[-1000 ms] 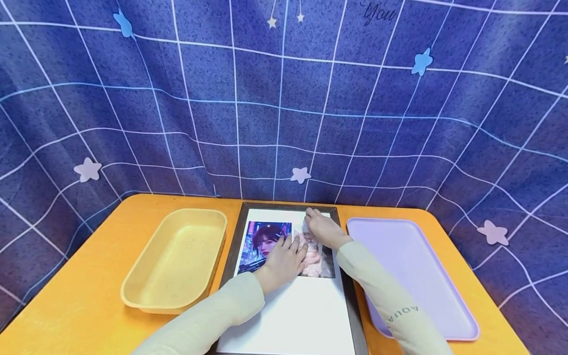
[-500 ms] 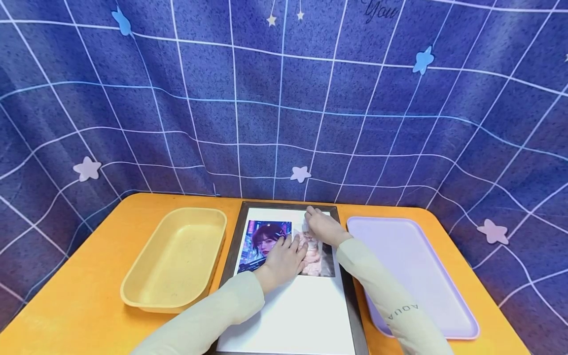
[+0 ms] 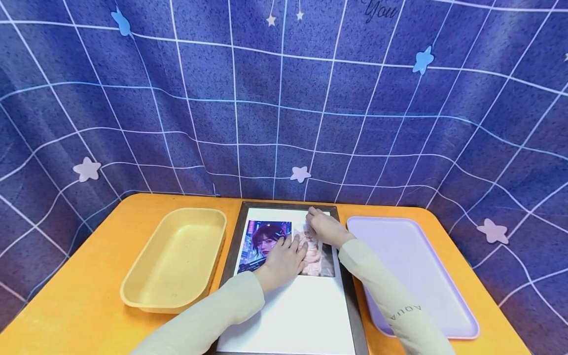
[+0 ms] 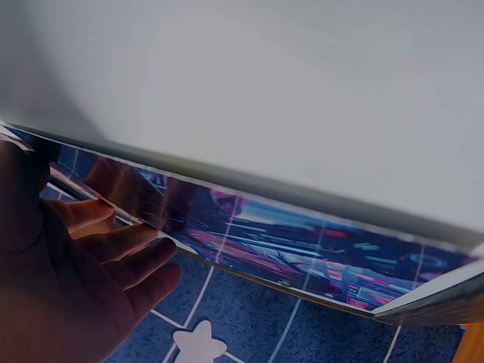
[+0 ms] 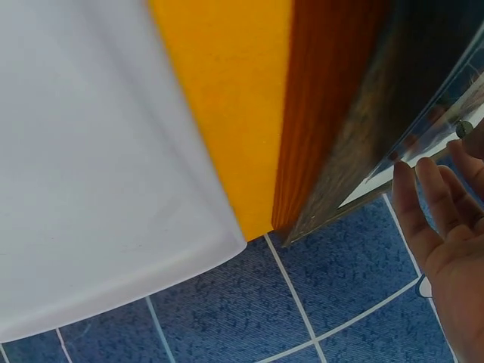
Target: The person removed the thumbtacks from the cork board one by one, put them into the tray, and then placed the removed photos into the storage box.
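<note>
Fingers of the left hand [image 3: 284,259] lie outstretched and slightly spread over the cat picture [image 3: 312,264], gripping nothing, in the head view; those of the right hand [image 3: 326,228] bend down at that picture's upper end, and whether they pinch anything cannot be told. The cat picture lies right of centre, low in the frame, beside a portrait picture [image 3: 266,241], both on a white board [image 3: 288,315] with a dark frame [image 3: 355,310]. A yellow tray [image 3: 177,261] stands at lower left and a lavender tray [image 3: 414,281] at lower right on the orange table [image 3: 80,291]; a blue gridded curtain [image 3: 213,118] fills the top. In the left wrist view, the left fingers extend from lower left beside a glossy picture strip. In the right wrist view, the right hand enters at right, a small dark round thing [image 5: 463,130] near its fingertips.
</note>
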`<state>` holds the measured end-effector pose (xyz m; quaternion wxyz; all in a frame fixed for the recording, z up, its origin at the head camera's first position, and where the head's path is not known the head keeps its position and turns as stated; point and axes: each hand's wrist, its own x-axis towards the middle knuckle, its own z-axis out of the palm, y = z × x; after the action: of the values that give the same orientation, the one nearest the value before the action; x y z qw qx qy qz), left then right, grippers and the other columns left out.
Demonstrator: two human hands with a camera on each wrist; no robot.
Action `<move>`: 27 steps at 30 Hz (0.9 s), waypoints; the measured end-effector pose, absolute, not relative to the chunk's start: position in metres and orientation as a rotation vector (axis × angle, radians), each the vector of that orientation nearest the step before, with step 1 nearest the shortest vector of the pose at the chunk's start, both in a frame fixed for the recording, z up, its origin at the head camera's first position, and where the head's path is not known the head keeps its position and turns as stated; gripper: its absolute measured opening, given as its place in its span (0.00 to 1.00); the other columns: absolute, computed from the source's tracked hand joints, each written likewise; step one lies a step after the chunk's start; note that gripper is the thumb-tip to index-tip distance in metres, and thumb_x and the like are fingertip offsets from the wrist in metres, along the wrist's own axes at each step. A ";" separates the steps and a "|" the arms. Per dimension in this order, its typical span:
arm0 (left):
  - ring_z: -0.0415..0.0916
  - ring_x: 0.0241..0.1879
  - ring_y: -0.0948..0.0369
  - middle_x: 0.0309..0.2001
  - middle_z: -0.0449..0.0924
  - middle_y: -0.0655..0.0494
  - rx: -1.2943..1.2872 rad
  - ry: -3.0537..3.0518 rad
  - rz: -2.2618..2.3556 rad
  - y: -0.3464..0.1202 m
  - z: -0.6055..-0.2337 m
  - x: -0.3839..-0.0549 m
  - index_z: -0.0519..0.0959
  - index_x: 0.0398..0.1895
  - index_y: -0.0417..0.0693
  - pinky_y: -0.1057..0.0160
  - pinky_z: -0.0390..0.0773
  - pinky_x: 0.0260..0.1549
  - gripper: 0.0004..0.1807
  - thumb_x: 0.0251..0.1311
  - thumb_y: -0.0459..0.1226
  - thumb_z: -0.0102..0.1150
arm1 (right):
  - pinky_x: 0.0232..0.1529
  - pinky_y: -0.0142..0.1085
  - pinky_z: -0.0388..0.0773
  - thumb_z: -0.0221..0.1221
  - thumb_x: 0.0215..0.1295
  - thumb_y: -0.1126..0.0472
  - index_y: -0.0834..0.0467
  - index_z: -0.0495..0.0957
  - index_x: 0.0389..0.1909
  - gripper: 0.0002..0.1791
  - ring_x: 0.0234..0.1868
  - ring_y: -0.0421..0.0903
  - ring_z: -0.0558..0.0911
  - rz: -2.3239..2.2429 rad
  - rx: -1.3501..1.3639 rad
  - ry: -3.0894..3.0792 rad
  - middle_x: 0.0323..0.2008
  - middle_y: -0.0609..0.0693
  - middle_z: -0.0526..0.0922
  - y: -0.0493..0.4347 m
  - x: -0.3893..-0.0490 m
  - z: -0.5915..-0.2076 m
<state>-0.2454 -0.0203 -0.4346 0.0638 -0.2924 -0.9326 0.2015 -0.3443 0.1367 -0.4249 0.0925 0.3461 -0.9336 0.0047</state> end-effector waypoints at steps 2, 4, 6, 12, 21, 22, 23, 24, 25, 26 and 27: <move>0.62 0.64 0.54 0.66 0.62 0.53 -0.883 -2.810 0.639 -0.020 -0.434 -0.245 0.59 0.67 0.56 0.56 0.64 0.61 0.27 0.68 0.53 0.31 | 0.36 0.33 0.77 0.60 0.54 0.66 0.61 0.76 0.33 0.06 0.36 0.44 0.72 0.024 1.039 -2.785 0.36 0.51 0.72 0.137 -0.343 -0.425; 0.63 0.64 0.54 0.66 0.62 0.53 -0.884 -2.783 0.658 -0.021 -0.438 -0.246 0.59 0.68 0.55 0.55 0.65 0.60 0.28 0.69 0.54 0.28 | 0.35 0.32 0.76 0.61 0.54 0.64 0.60 0.76 0.32 0.06 0.36 0.44 0.71 0.024 1.050 -2.800 0.36 0.51 0.72 0.137 -0.343 -0.424; 0.63 0.63 0.54 0.66 0.62 0.53 -0.884 -2.775 0.681 -0.021 -0.438 -0.246 0.58 0.68 0.55 0.55 0.66 0.60 0.28 0.69 0.54 0.28 | 0.35 0.32 0.75 0.62 0.54 0.62 0.59 0.76 0.31 0.06 0.35 0.43 0.70 0.014 1.052 -2.812 0.35 0.50 0.71 0.137 -0.342 -0.425; 0.61 0.64 0.55 0.67 0.61 0.53 -0.887 -2.789 0.713 -0.020 -0.433 -0.244 0.57 0.68 0.56 0.57 0.65 0.61 0.28 0.68 0.54 0.29 | 0.35 0.35 0.76 0.62 0.54 0.61 0.57 0.76 0.33 0.07 0.39 0.45 0.75 0.015 1.073 -2.788 0.37 0.50 0.74 0.137 -0.341 -0.426; 0.61 0.65 0.55 0.67 0.60 0.53 -0.882 -2.810 0.711 -0.020 -0.434 -0.245 0.56 0.69 0.56 0.57 0.64 0.62 0.29 0.68 0.55 0.29 | 0.33 0.37 0.78 0.60 0.53 0.65 0.54 0.77 0.29 0.03 0.41 0.47 0.78 -0.009 1.140 -2.641 0.37 0.50 0.76 0.139 -0.339 -0.428; 0.61 0.65 0.55 0.67 0.60 0.53 -0.881 -2.805 0.713 -0.020 -0.435 -0.246 0.56 0.69 0.56 0.57 0.64 0.61 0.29 0.68 0.55 0.28 | 0.33 0.37 0.78 0.60 0.53 0.64 0.55 0.77 0.29 0.03 0.41 0.46 0.78 -0.016 1.132 -2.637 0.37 0.49 0.76 0.139 -0.339 -0.429; 0.61 0.65 0.56 0.67 0.60 0.53 -0.880 -2.803 0.716 -0.020 -0.435 -0.245 0.57 0.68 0.56 0.57 0.64 0.61 0.29 0.68 0.55 0.29 | 0.33 0.37 0.78 0.61 0.53 0.64 0.55 0.78 0.29 0.03 0.40 0.46 0.77 -0.022 1.124 -2.636 0.36 0.49 0.75 0.139 -0.339 -0.429; 0.61 0.64 0.56 0.67 0.61 0.53 -0.879 -2.801 0.719 -0.020 -0.435 -0.245 0.57 0.68 0.55 0.57 0.64 0.61 0.29 0.68 0.55 0.28 | 0.33 0.37 0.78 0.61 0.53 0.64 0.55 0.78 0.29 0.03 0.39 0.45 0.77 -0.028 1.119 -2.634 0.36 0.48 0.75 0.139 -0.339 -0.430; 0.62 0.64 0.55 0.67 0.61 0.53 -0.881 -2.782 0.711 -0.020 -0.439 -0.247 0.56 0.68 0.55 0.56 0.65 0.60 0.29 0.69 0.55 0.26 | 0.33 0.36 0.78 0.61 0.53 0.63 0.55 0.78 0.29 0.03 0.38 0.44 0.77 -0.031 1.115 -2.634 0.35 0.48 0.75 0.139 -0.340 -0.430; 0.62 0.64 0.55 0.66 0.62 0.53 -0.881 -2.779 0.714 -0.020 -0.439 -0.247 0.57 0.68 0.55 0.56 0.66 0.60 0.29 0.69 0.54 0.26 | 0.33 0.36 0.78 0.61 0.53 0.63 0.55 0.79 0.29 0.03 0.38 0.44 0.76 -0.038 1.110 -2.636 0.34 0.47 0.74 0.139 -0.340 -0.430; 0.63 0.63 0.55 0.66 0.62 0.53 -0.882 -2.775 0.715 -0.020 -0.439 -0.247 0.57 0.68 0.55 0.56 0.66 0.60 0.28 0.69 0.54 0.27 | 0.33 0.36 0.78 0.61 0.53 0.63 0.55 0.79 0.30 0.03 0.38 0.43 0.76 -0.045 1.104 -2.638 0.34 0.47 0.74 0.139 -0.339 -0.430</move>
<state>-0.2473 -0.0197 -0.4394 0.0715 -0.2934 -0.9232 0.2377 -0.3394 0.1386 -0.4298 0.1403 0.3820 -0.9133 -0.0156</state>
